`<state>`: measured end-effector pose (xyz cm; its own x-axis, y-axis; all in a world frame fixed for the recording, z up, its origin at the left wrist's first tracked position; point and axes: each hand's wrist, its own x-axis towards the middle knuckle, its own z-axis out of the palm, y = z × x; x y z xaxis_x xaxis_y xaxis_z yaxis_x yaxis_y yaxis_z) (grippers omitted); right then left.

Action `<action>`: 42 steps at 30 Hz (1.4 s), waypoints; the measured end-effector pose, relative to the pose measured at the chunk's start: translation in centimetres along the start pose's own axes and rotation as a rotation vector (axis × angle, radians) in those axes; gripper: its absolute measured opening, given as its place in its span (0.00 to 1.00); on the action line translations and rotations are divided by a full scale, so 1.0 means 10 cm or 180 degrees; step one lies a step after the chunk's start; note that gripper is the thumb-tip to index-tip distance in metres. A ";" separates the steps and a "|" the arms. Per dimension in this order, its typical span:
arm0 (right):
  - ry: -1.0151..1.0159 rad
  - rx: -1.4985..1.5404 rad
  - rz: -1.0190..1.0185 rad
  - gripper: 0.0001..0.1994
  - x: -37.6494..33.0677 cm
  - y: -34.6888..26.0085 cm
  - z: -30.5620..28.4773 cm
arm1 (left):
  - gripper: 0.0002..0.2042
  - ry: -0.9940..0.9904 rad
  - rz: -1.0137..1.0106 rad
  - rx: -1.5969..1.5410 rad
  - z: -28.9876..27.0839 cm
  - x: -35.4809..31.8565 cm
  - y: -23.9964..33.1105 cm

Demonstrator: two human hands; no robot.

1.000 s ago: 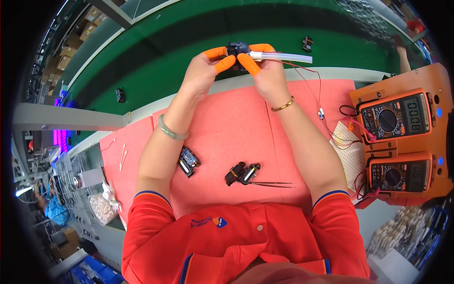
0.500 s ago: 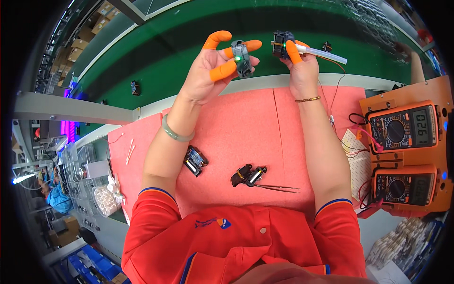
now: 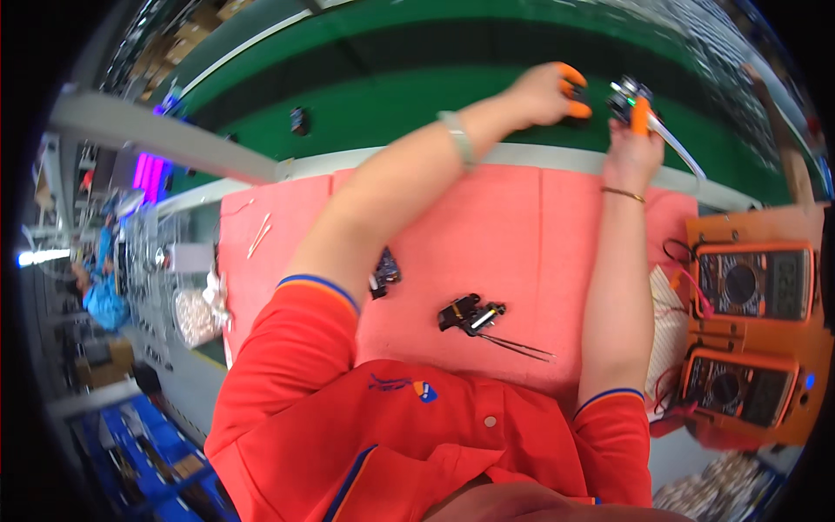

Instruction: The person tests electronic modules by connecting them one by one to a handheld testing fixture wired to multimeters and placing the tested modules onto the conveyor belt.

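Over the green belt [image 3: 417,113], my left hand [image 3: 544,94], with orange finger cots, has its fingertips curled around something dark that blur hides. To its right, my right hand [image 3: 635,152] grips a small dark electronic module [image 3: 628,96] showing a green light. A white pen-shaped tube [image 3: 678,148] sticks out from the same hand toward the lower right. Below my left forearm, a blue-and-black module [image 3: 385,274] rests on the pink mat [image 3: 435,235]. Nearer me on the mat are black module parts [image 3: 470,313] with thin dark tweezers [image 3: 517,346] beside them.
Two orange multimeters [image 3: 755,283] stand in an orange holder at the right. A grey post [image 3: 165,139] crosses at the left. Another dark module [image 3: 298,120] sits on the belt. Cotton swabs [image 3: 259,237] lie on the mat's left; a clear container [image 3: 196,317] stands farther left.
My left hand has swung right and the grey module it held no longer shows clearly. My right hand has moved right with its module and tube. The whole view has shifted.
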<state>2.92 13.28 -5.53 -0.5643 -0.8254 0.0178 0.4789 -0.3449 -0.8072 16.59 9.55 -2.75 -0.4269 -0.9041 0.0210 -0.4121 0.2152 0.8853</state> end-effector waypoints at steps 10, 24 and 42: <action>-0.0304 -0.0316 0.0059 0.08 -0.12 0.03 0.03 | 0.20 0.1457 -0.0281 0.4056 -1.16 -0.63 -0.28; -0.1280 -0.0496 0.0116 0.07 -0.57 0.09 0.34 | 0.14 0.0986 -0.0268 -0.0268 -1.20 -1.13 -0.40; -0.1415 -0.0757 0.0064 0.09 -0.76 0.06 0.42 | 0.13 0.0208 -0.0120 -0.2082 -0.56 -0.98 -0.32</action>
<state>10.33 17.45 -3.63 -0.1908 -0.9592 0.2087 0.2910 -0.2583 -0.9212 26.55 15.62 -3.19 -0.3634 -0.9316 -0.0056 0.1571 -0.0672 0.9853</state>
